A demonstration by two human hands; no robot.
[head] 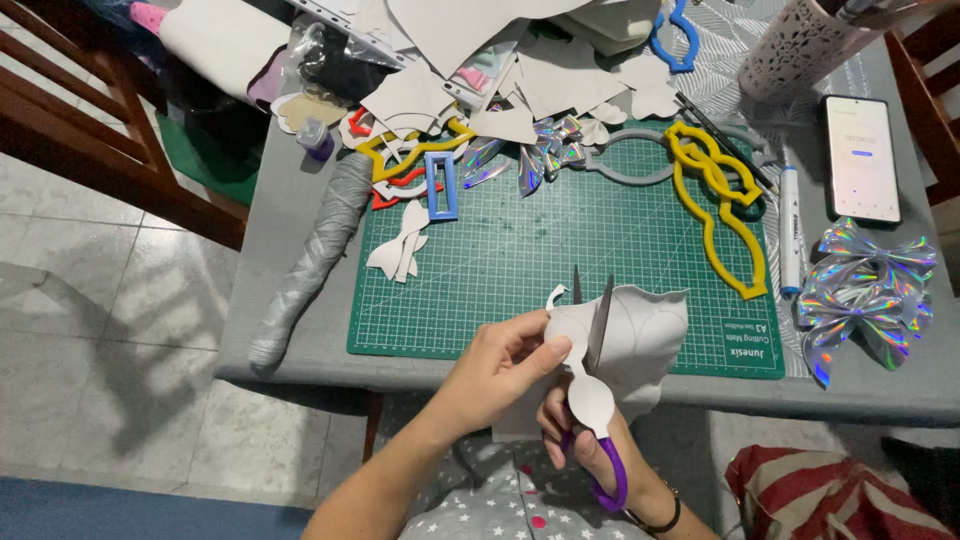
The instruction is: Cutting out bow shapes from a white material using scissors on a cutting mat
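item: grey sheet (640,335), a soft flat piece with curved outlines marked on it, held in the air just over the near edge of the green cutting mat (560,260). a narrow figure-eight strip of the same sheet hangs from it toward the person, its long axis running from the mat edge back to the lap.

left hand (500,365): closed in a pinch on the left part of the sheet, thumb on top, fingers under; it comes in from the near left of the mat.

right hand (590,440): below the hanging strip, nearer the person than the mat, fingers through the purple handles of the scissors (600,400) and curled shut around them. the blades point away from the person, up toward the mat, slightly parted, with the sheet between them.

relation: the blades and the strip's long axis lie nearly in line; the uncut bulk of the sheet sits to the right of the blades, the left hand's pinch to their left.

around the mat: yellow template (725,205) on its right part, grey ring template (625,155) at its far edge, shiny bows (865,290) off its right side on the table (290,220), phone (860,158) beyond them, grey roll (315,255) to the left of the mat.
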